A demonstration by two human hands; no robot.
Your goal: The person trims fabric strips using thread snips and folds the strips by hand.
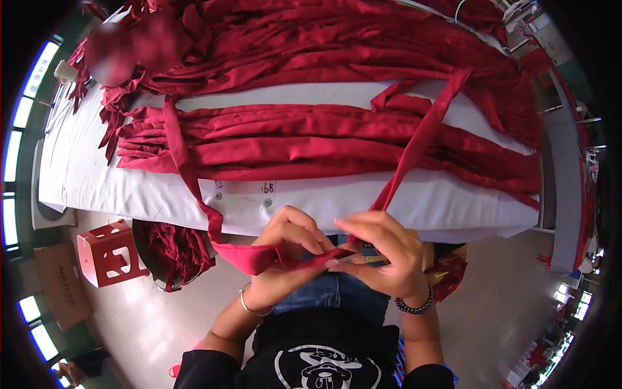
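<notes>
A long red fabric strip (249, 257) loops from the table down to my two hands in front of my lap. My left hand (288, 249) is closed on the strip, its thumb and fingers pressed together near the middle. Close beside it, my right hand (389, 253) pinches the same strip, with a small yellowish item partly visible between its fingers, too small to identify. Both ends of the loop run up over a bundle of red strips (278, 146) lying on the white-covered table (363, 198).
Behind the bundle lies a larger pile of red fabric (311, 45). Below the table's left side are a red stool (107, 256) and a round container of red cloth (172, 253). A cardboard box (63, 285) stands at the far left.
</notes>
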